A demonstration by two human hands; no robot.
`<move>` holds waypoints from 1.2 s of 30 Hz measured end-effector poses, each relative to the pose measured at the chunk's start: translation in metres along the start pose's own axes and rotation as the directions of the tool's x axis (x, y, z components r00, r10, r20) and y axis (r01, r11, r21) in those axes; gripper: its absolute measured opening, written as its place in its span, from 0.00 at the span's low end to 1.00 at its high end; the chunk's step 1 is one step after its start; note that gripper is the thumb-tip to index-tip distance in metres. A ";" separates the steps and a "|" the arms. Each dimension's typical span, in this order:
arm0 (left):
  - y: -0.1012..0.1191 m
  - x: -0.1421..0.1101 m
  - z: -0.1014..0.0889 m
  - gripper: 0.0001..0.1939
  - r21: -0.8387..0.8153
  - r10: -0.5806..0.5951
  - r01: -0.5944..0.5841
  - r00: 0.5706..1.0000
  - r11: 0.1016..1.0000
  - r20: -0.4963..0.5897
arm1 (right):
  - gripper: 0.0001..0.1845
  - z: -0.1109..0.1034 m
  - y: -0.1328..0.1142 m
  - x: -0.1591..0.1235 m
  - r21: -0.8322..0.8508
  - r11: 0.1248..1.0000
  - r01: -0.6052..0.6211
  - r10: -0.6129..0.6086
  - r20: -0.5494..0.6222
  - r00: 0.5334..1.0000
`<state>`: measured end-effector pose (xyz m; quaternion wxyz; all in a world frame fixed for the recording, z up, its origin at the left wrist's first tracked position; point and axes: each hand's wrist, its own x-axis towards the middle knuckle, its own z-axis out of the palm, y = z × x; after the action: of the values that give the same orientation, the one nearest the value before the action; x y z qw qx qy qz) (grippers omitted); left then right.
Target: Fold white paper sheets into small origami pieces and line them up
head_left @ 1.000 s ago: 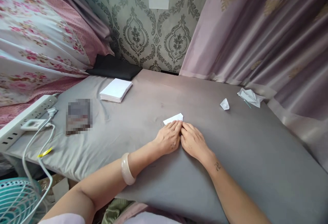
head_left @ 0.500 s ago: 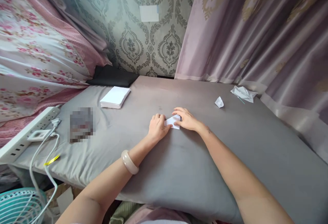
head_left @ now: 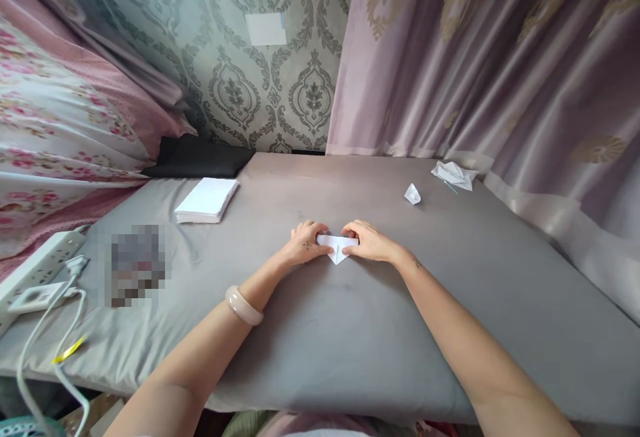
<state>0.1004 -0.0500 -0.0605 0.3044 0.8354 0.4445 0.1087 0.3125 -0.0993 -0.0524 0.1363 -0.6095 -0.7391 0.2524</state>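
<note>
A small folded white paper [head_left: 338, 242] is between my two hands over the grey-covered table [head_left: 320, 343]. Its long straight edge faces away from me and a point faces toward me, with a crease down the middle. My left hand [head_left: 306, 243] pinches the left end, thumb on the near face and fingers curled behind. On the right end, my right hand [head_left: 371, 242] grips in the same way. Whether the paper touches the cloth I cannot tell.
At the left back lies a stack of white paper [head_left: 207, 199] near a black folder-like item [head_left: 200, 155]. A folded paper piece [head_left: 413, 194] and white papers [head_left: 454, 175] are at the right back. A power strip [head_left: 43, 263] with cables runs along the left edge.
My hands were pressed together on the paper, then moved apart to its two ends. The paper has turned so its point faces me. The view has shifted slightly right.
</note>
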 end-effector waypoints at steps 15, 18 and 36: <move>-0.007 0.002 0.000 0.22 -0.043 0.136 -0.134 0.989 0.990 0.050 | 0.22 0.027 0.008 -0.015 0.132 0.985 0.109 -0.077 -0.227 0.971; -0.007 0.001 0.001 0.21 -0.045 0.149 -0.148 0.988 0.988 0.034 | 0.22 0.027 0.007 -0.017 0.108 0.987 0.117 -0.089 -0.234 0.968; -0.005 -0.004 0.003 0.12 -0.027 0.230 -0.231 0.973 0.973 -0.014 | 0.16 0.027 -0.006 -0.026 -0.128 0.973 0.192 -0.222 -0.278 0.935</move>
<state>0.0962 -0.0525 -0.0654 0.2992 0.8762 0.3447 0.1544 0.2996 -0.1309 -0.0693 0.2390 -0.5646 -0.7827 0.1073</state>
